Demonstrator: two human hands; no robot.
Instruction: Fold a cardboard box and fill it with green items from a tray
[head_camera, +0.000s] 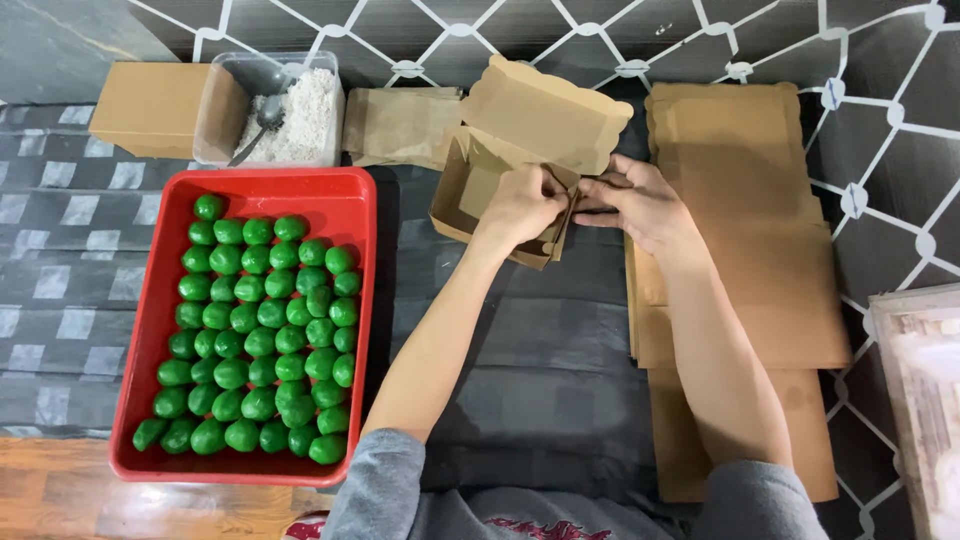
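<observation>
Grey patterned mat (70, 250), lattice-print backdrop (880, 110)

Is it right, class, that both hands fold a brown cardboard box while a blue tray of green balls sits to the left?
Not quite: the tray is red, not blue, as the head view shows. The rest stands: both the left hand and right hand fold the brown cardboard box, and the green balls lie to the left.

Open dark mat (540, 340) between red tray (345, 205) and cardboard stack (760, 260)
</observation>
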